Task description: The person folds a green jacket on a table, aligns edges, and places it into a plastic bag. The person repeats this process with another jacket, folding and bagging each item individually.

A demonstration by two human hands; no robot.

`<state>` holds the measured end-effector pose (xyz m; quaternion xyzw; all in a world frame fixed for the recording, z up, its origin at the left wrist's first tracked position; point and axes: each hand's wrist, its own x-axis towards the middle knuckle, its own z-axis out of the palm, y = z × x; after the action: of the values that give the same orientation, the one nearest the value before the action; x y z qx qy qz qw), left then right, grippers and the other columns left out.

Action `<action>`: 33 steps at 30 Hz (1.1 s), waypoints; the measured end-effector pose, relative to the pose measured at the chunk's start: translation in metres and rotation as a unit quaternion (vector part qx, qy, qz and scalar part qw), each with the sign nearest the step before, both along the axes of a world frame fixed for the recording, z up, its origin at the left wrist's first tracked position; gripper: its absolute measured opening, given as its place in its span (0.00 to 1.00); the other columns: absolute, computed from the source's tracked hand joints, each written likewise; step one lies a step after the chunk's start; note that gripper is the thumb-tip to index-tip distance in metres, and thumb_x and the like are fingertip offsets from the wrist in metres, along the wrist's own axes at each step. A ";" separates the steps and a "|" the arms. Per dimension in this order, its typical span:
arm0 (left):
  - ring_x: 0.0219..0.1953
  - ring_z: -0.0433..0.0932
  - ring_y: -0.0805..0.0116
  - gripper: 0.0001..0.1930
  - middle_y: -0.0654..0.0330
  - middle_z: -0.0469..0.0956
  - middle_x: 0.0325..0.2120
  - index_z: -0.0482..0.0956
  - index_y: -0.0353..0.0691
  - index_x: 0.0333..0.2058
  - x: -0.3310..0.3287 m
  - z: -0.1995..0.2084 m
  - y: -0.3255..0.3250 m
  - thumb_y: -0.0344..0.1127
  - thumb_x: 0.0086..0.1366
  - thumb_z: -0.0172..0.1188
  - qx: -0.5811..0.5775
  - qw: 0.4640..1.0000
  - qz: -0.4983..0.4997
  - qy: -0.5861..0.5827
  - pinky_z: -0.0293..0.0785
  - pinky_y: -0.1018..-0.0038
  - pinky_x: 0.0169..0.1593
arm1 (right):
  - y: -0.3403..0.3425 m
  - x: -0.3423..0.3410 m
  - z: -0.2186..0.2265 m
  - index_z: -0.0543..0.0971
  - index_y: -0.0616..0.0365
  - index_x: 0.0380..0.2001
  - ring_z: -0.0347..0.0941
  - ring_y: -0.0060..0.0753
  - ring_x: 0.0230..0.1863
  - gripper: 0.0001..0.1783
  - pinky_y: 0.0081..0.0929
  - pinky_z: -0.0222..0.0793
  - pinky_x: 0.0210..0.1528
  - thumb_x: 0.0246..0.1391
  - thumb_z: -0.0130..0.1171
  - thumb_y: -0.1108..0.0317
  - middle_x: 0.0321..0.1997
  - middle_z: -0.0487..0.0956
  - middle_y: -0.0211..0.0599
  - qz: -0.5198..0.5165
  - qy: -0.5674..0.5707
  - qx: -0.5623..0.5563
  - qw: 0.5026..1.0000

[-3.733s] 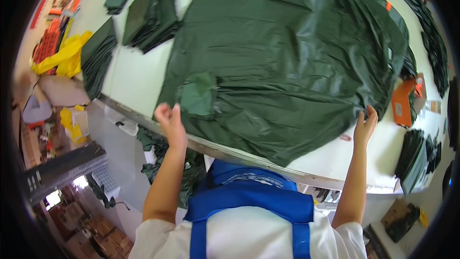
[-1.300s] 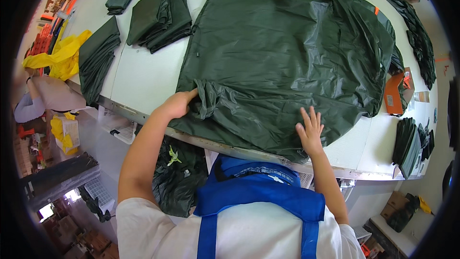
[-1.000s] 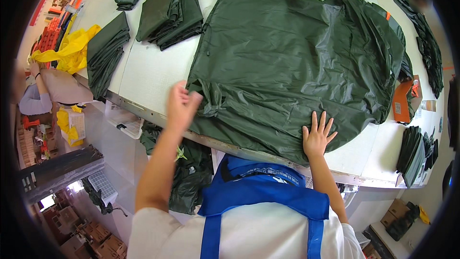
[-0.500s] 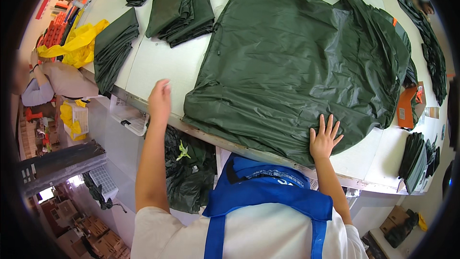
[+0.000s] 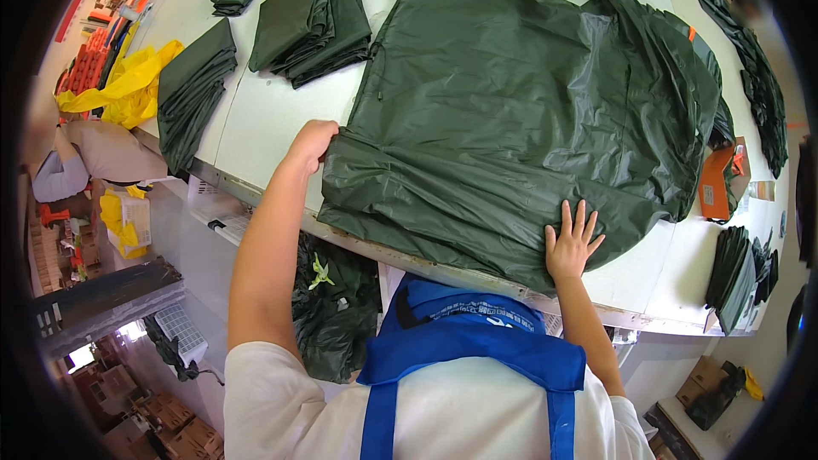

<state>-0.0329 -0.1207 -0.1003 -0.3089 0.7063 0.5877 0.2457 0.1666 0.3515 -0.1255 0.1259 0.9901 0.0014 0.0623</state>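
Note:
A dark green raincoat point(image 5: 494, 94) of thin, shiny fabric is spread over the white table, wrinkled, with a folded band along its near side and a sleeve-like strip at the far right. At its left edge my left hand point(image 5: 313, 143) is closed, its fingertips gripping the fabric there. My right hand point(image 5: 573, 243) lies flat on the near right part of the raincoat, fingers spread and palm down.
Folded dark green garments point(image 5: 311, 25) lie at the far left, with another folded stack point(image 5: 196, 89) by yellow fabric point(image 5: 128, 89). An orange box point(image 5: 720, 179) and more folded garments point(image 5: 733, 273) sit at the right. Dark plastic bags point(image 5: 336, 324) hang below the table's edge.
My left hand has moved right and slightly up from beside the raincoat and has taken hold of its left edge. My right hand stays flat on the fabric.

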 end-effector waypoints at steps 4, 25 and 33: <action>0.26 0.74 0.69 0.23 0.61 0.75 0.22 0.66 0.46 0.56 0.030 0.005 0.004 0.43 0.64 0.56 0.078 0.988 0.126 0.052 0.70 0.72 0.29 | 0.004 0.001 -0.003 0.57 0.38 0.67 0.36 0.53 0.74 0.36 0.70 0.29 0.65 0.57 0.52 0.48 0.74 0.46 0.33 -0.002 -0.008 -0.021 1.000; 0.55 0.68 0.54 0.26 0.55 0.70 0.52 0.72 0.39 0.45 0.150 0.025 -0.006 0.33 0.45 0.67 -0.315 0.694 -0.540 0.358 0.66 0.62 0.57 | 0.063 0.084 0.043 0.79 0.50 0.34 0.67 0.41 0.56 0.16 0.48 0.55 0.62 0.40 0.54 0.77 0.43 0.76 0.31 0.165 0.057 -0.215 0.961; 0.41 0.76 0.58 0.12 0.59 0.78 0.36 0.75 0.41 0.35 0.159 0.028 -0.031 0.27 0.49 0.62 -0.286 0.701 -0.584 0.291 0.72 0.65 0.46 | 0.087 0.080 0.082 0.77 0.58 0.37 0.70 0.46 0.53 0.12 0.45 0.60 0.60 0.46 0.55 0.77 0.41 0.77 0.40 0.174 -0.046 -0.296 0.938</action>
<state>0.1264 -0.1518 -0.0727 0.2968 0.9156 0.1563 0.2218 0.2464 0.4390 -0.0439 -0.0725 0.9482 -0.2752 0.1409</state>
